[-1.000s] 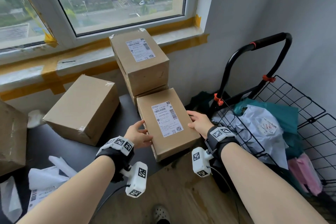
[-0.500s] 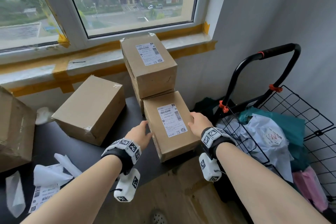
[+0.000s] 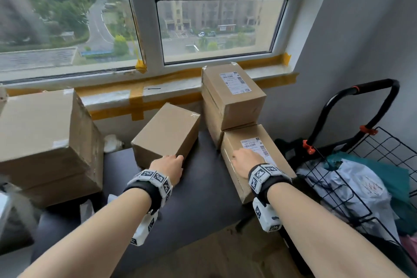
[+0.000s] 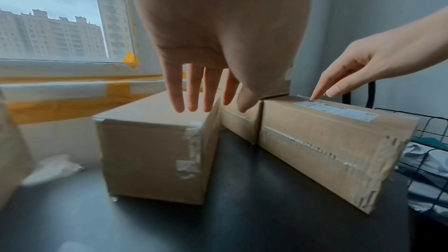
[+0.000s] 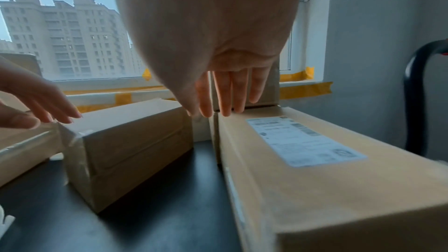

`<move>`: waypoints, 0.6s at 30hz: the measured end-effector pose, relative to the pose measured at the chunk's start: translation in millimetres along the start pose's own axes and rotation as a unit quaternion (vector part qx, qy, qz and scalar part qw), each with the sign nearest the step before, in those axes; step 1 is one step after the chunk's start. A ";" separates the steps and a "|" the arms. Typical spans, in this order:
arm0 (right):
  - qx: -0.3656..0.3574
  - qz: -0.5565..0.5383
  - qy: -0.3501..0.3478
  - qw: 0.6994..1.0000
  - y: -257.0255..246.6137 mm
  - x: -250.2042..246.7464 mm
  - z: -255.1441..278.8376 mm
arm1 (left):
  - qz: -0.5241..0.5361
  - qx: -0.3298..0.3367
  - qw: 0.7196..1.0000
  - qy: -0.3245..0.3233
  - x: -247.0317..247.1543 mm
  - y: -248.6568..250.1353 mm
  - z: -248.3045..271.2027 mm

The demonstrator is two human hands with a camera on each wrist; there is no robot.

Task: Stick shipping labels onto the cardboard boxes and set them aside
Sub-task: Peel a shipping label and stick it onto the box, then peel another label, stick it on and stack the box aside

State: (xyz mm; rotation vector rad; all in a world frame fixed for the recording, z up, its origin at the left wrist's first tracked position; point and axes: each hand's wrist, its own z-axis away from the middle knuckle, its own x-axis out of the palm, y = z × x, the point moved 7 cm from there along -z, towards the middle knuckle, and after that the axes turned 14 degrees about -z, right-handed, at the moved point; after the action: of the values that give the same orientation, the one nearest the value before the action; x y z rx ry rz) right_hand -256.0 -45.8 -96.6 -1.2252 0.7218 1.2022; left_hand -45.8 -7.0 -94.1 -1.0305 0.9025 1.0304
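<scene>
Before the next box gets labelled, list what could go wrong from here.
1. The left hand reaches with straight fingers for the unlabelled box, which sits askew on the table; a loose hold could let it slip.
2. The labelled box under the right hand lies at the table's edge beside the wire cart; a nudge might tip it off.
3. The stacked labelled box could topple if bumped.

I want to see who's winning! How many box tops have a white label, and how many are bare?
Labelled tops: 2, front box and stacked box.
Bare tops: 2, middle box and big left box.
Total: 4 tops in view.
</scene>
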 end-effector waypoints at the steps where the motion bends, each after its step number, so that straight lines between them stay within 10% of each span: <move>1: -0.011 -0.003 0.003 1.000 -14.2 1.5 -0.2 | 0.001 -0.002 1.000 0.001 2.1 -13.1 4.3; 18: -0.026 -0.138 -0.059 0.988 -146.5 50.1 -77.0 | 0.176 -0.095 0.980 -0.002 41.2 -152.1 -37.7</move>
State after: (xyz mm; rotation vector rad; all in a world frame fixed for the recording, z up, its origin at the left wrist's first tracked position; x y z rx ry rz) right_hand -90.2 -90.9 -116.7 -1.2409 0.4197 1.0574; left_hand 106.8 -60.0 -107.3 -1.0465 1.0211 1.4374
